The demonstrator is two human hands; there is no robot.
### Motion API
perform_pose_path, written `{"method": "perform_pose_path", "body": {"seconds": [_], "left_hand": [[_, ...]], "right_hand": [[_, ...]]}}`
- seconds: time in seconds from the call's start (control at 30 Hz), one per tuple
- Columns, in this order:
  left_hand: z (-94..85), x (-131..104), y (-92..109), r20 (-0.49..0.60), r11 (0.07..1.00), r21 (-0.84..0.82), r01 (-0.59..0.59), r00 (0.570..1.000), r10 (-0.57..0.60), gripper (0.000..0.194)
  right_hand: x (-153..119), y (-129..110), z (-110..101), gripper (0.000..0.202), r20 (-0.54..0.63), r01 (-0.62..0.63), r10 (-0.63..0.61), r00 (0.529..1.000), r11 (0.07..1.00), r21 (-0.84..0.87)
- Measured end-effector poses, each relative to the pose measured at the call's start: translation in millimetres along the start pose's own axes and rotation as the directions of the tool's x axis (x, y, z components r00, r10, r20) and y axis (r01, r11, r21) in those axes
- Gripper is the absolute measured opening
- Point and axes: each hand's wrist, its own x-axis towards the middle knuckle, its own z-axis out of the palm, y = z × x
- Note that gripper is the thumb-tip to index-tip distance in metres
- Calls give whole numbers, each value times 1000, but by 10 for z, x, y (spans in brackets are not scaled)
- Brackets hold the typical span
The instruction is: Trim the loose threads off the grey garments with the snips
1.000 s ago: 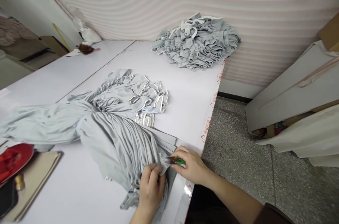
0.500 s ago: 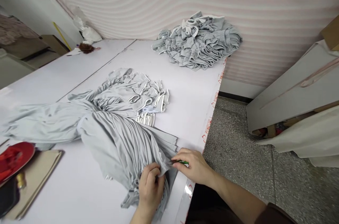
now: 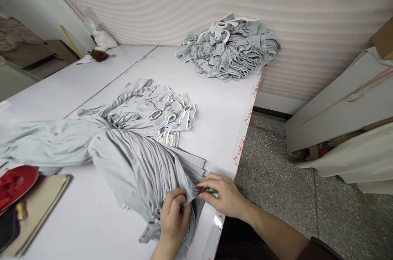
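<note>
Layers of pale grey fabric lie bunched and fanned across the white table, reaching its right edge. My left hand is closed on the folded edge of this fabric, with its fingers curled. Just right of it, my right hand pinches a small tool with a green part and a dark part. The tool's tip is at the fabric edge and is hard to make out. Behind the gathered layers, white-edged grey pieces spread out on the table.
A pile of grey garments sits at the table's far right corner. At the left are a red dish with red cloth, a beige folder and a dark object. A white cabinet stands beyond the floor at right.
The tool in my right hand shows slightly more of its green and dark parts. My left hand keeps its hold on the fabric. The view has shifted very slightly.
</note>
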Motion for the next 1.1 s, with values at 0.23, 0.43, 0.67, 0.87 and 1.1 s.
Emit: {"method": "perform_pose_path", "body": {"seconds": [0.23,0.43,0.67,0.87,1.1], "left_hand": [[-4,38,-2,-41,999,33,3,999,-2,18],[-59,115,-67,261,881,-253,401,905,-337,4],[-134,252,-106,504,466,-297,834,551,-665,44],[-162,342,-90,569,451,-247,858,505,-649,44],[-161,385,-91,572,414,-269,870,490,-658,39]], "right_hand": [[15,6,47,17,15,-83,83,996,996,31],[88,35,88,17,-9,-126,126,992,989,-81],[100,12,-1,23,39,-10,16,999,989,-148],[128,23,45,18,13,61,-60,998,975,-213],[104,60,-21,15,-6,16,-18,1000,984,-175]]}}
